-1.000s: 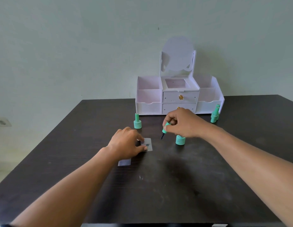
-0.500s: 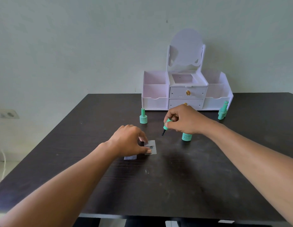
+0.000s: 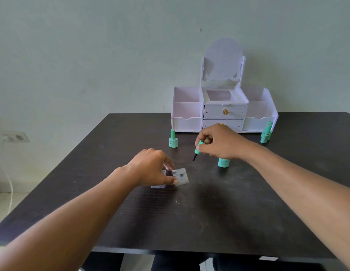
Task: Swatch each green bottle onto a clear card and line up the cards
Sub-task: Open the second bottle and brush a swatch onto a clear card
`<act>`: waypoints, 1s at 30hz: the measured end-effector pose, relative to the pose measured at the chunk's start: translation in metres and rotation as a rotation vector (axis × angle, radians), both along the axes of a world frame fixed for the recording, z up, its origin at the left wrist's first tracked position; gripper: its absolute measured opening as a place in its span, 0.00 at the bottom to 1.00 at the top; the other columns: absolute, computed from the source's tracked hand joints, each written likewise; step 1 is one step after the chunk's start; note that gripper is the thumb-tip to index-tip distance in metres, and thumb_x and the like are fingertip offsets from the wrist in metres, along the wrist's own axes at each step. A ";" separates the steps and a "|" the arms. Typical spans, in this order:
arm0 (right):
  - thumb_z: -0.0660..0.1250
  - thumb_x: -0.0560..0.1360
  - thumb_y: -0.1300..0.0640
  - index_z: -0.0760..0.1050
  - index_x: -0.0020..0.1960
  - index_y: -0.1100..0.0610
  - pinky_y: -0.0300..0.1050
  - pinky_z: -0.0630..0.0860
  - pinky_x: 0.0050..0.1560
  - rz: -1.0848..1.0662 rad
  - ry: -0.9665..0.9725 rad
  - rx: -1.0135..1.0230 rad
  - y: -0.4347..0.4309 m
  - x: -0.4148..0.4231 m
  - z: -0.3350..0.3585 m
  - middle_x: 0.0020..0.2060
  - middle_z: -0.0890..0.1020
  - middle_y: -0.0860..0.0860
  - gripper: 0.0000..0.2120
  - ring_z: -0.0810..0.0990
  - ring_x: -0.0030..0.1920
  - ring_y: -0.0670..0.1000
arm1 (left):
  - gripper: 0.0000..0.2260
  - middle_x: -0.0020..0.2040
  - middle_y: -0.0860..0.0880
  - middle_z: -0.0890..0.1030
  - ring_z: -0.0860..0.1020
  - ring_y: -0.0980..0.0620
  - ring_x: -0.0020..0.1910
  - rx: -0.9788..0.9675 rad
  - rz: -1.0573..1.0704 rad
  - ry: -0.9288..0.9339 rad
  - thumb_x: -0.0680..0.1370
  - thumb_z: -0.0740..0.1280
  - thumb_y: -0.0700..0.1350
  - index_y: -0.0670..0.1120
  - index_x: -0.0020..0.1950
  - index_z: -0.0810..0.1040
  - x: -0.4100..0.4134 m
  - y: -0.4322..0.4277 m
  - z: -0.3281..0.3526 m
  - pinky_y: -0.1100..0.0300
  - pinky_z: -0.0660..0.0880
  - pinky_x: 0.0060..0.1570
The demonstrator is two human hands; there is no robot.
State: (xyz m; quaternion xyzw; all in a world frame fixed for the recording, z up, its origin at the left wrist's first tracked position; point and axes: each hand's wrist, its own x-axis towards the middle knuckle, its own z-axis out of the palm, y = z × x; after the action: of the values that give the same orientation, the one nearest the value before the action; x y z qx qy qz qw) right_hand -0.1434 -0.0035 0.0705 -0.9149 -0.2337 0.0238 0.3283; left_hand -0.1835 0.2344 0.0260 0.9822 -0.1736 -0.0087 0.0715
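My right hand (image 3: pixel 219 141) pinches a green brush cap (image 3: pixel 198 147), its dark brush tip pointing down-left above the table. Below that hand stands the uncapped green bottle (image 3: pixel 223 162). My left hand (image 3: pixel 152 169) rests its fingertips on a clear card (image 3: pixel 181 176) that bears a dark swatch. A second clear card (image 3: pixel 158 185) lies partly under the same hand. A capped green bottle (image 3: pixel 173 139) stands behind the left hand. Two more green bottles (image 3: pixel 266 133) stand close together at the right, beside the organiser.
A white vanity organiser (image 3: pixel 225 112) with drawers, side bins and an oval mirror panel stands at the back of the dark table (image 3: pixel 189 216). A wall socket (image 3: pixel 15 136) with a white cable is at the left, off the table.
The camera has tilted, so the scene sits lower and more to the right in the frame. My right hand holds the brush slightly higher and nearer the open bottle; my left hand stays on the cards.
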 end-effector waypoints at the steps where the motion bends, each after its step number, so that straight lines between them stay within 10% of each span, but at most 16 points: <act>1: 0.72 0.73 0.59 0.84 0.44 0.53 0.44 0.75 0.41 -0.002 -0.006 -0.004 -0.001 0.000 0.001 0.33 0.80 0.49 0.03 0.76 0.34 0.47 | 0.22 0.54 0.61 0.84 0.81 0.58 0.51 0.001 -0.004 -0.016 0.69 0.69 0.68 0.57 0.56 0.84 0.000 0.000 0.001 0.56 0.77 0.56; 30: 0.71 0.75 0.60 0.84 0.43 0.52 0.49 0.81 0.44 -0.205 0.060 -0.013 -0.081 0.024 -0.002 0.34 0.85 0.56 0.05 0.81 0.33 0.48 | 0.17 0.53 0.55 0.85 0.79 0.60 0.49 -0.540 0.012 0.143 0.71 0.77 0.55 0.53 0.58 0.85 0.065 -0.125 -0.031 0.61 0.77 0.53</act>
State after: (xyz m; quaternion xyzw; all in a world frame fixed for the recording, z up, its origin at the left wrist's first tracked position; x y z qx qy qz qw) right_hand -0.1196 -0.0848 0.0687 -0.9349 -0.1290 0.0190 0.3300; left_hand -0.1189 0.1098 -0.0048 0.9254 -0.1582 -0.0309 0.3429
